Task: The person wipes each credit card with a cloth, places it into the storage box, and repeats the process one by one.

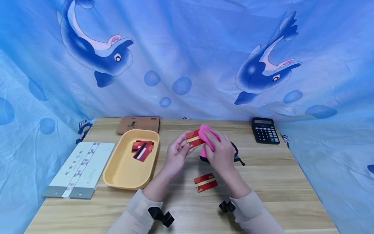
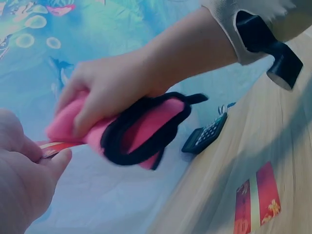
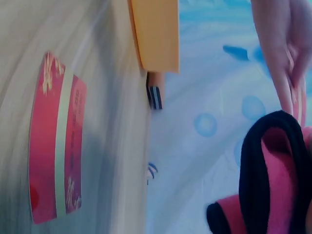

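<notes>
My left hand (image 1: 176,152) pinches a red card with a pale gold stripe (image 1: 194,139) between thumb and fingers, above the table. The right hand (image 1: 221,153) grips a bunched pink cloth with black edging (image 2: 105,134), folded against the card's right end. That end is hidden by the cloth. A black-edged fold of it hangs open below the right hand in the left wrist view. Another red card with a pale stripe (image 1: 205,182) lies flat on the table (image 1: 280,195), nearer to me, between the forearms.
Left of the hands stands a yellow tray (image 1: 125,177) holding several red cards (image 1: 143,152). A white and grey notebook (image 1: 80,169) lies beyond it. At the back are a brown wallet (image 1: 140,124) and, to the right, a black calculator (image 1: 265,131). A blue dolphin curtain (image 1: 198,42) hangs behind.
</notes>
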A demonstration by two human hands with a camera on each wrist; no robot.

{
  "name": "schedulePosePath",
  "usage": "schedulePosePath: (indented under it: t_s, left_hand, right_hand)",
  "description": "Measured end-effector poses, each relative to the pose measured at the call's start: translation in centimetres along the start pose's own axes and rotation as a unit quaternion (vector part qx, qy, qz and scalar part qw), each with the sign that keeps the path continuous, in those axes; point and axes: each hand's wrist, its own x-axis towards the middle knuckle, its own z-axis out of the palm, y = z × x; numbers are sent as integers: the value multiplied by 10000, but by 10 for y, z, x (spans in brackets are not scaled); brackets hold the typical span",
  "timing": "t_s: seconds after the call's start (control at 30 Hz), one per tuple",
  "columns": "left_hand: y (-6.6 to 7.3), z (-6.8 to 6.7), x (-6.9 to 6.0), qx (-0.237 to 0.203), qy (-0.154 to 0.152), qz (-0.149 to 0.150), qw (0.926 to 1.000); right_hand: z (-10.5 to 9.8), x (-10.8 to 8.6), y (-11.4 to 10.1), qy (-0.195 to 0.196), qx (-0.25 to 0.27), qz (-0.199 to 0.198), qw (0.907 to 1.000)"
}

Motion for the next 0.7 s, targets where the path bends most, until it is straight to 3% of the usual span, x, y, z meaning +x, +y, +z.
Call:
schedulePosePath:
  t_s: [0.1, 0.17, 0.3, 0.43, 0.53, 0.7]
  left_hand:
    - [2, -6, -2, 211, -6, -143, 9997]
    - [3, -12, -2, 381, 145, -260, 9988]
    - [0, -19, 1, 615, 833, -435, 9937]
    - [-6, -23, 2, 627, 1362, -323, 9882]
    - [-10, -23, 2, 684, 1477, -186, 9865]
    - [-12, -23, 2, 994, 1409, -171, 9849]
  right_hand:
    - [-5, -1, 10, -195, 239, 469, 9984]
    - [-10, -2, 14, -324, 366, 658, 9966]
    - [-16, -5, 21, -473, 471, 868, 9940]
    - [-17, -12, 24, -571, 589, 1024, 9913]
    - [-15, -16, 25, -558, 657, 1038, 9909]
    - [-13, -18, 27, -463, 777, 1026, 9906]
